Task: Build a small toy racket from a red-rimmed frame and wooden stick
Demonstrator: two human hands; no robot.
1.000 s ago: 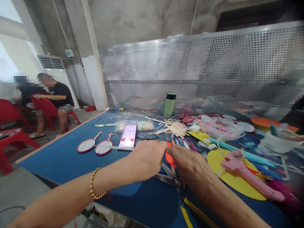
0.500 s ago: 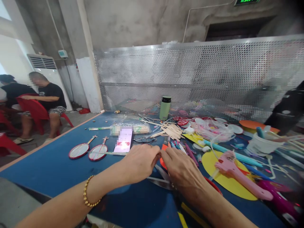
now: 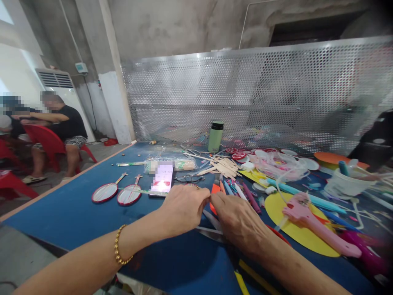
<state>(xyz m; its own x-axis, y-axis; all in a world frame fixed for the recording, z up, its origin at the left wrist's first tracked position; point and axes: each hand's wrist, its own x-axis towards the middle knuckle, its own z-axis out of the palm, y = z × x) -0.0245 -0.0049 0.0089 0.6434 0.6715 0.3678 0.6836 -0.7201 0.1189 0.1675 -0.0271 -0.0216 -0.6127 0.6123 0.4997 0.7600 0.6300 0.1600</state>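
My left hand [image 3: 184, 207] and my right hand [image 3: 238, 213] meet over the middle of the table, fingertips pinched together. Whatever lies between the fingers is hidden or too small to name. A thin pale strip [image 3: 153, 192] runs left from behind my left hand, past the phone [image 3: 162, 178]; whether I hold it I cannot tell. Under and behind my right hand lie scissors [image 3: 211, 233] and an orange piece [image 3: 215, 196]. Two small round banjo-like crafts with red rims, one nearer [image 3: 129, 194] and one farther left [image 3: 105, 192], rest on the blue table [image 3: 67, 217].
Wooden sticks [image 3: 225, 166], eyeglasses [image 3: 188, 178] and a green bottle [image 3: 216, 137] stand or lie behind my hands. To the right are a pink glue gun [image 3: 319, 225] on a yellow disc [image 3: 276, 209] and a white tub [image 3: 346, 184]. A perforated metal screen [image 3: 245, 94] borders the back.
The view has shifted slightly, so the table items appear a little farther right. My hands stay pinched together in nearly the same pose. A seated person at left has raised an arm.
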